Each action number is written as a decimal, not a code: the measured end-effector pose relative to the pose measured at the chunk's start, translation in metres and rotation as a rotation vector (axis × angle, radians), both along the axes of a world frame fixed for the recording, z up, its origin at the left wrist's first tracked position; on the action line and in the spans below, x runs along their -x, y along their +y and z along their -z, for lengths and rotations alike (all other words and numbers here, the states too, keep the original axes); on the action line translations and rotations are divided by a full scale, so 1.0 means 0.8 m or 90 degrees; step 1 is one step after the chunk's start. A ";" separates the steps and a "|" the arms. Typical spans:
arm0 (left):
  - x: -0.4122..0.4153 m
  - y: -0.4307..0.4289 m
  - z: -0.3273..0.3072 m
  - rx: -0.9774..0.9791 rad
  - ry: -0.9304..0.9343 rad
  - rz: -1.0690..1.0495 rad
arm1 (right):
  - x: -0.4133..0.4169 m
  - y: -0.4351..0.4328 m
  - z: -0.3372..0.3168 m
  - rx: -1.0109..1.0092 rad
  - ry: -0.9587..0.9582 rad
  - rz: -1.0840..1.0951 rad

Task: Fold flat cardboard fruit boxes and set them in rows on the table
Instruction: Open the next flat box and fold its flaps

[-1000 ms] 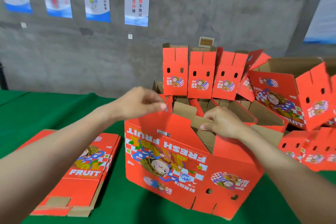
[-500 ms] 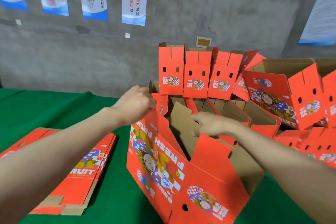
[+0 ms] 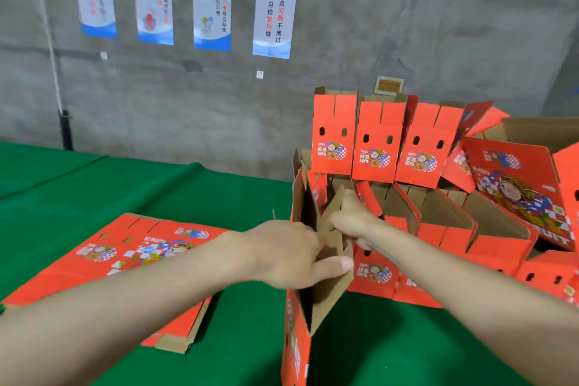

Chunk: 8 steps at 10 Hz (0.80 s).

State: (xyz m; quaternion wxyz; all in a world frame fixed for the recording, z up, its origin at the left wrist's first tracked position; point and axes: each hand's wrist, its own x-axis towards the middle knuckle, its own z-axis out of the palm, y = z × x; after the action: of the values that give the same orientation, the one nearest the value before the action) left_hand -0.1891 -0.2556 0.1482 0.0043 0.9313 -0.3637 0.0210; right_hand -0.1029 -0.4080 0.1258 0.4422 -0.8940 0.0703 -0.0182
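Soft, even indoor light, fairly bright. A thin shadow edges the flat boxes (image 3: 150, 260) on the green bench (image 3: 156, 185). Motion blur smears the left hand (image 3: 282, 257), right hand (image 3: 354, 219), box (image 3: 326, 294) and posters (image 3: 272, 9); the wide lens bends the edges.

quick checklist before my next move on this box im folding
1. Grip: left hand and right hand both hold the half-folded box by its brown flaps: ok.
2. Flaps locked in: they stick out loose: not ok.
3. Box squared up: seen edge-on: cannot tell.
4. Spot to set it: green table shows beside the folded boxes: ok.
5. Rows straight: boxes at the far right lean: not ok.
6. Next blank: flat box stack lies at the left: ok.
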 end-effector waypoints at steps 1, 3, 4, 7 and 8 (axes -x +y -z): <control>0.007 0.030 -0.015 -0.098 0.191 0.011 | -0.003 0.020 -0.003 -0.119 -0.030 0.009; -0.018 0.067 -0.014 -0.100 -0.044 -0.069 | -0.007 0.049 -0.026 -0.242 0.042 -0.050; -0.058 0.128 -0.018 -0.223 -0.148 -0.122 | 0.004 0.042 -0.040 -0.161 0.043 -0.085; -0.041 0.183 -0.060 0.257 -0.122 -0.037 | 0.016 -0.016 -0.074 0.393 -0.128 -0.203; -0.037 0.181 -0.084 0.291 -0.143 0.000 | 0.009 -0.036 -0.074 0.251 -0.160 -0.217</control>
State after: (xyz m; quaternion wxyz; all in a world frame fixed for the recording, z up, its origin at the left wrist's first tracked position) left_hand -0.1597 -0.1107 0.2153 0.1745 0.8978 -0.3479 0.2063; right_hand -0.1102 -0.4365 0.1848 0.2619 -0.9523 -0.1416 -0.0677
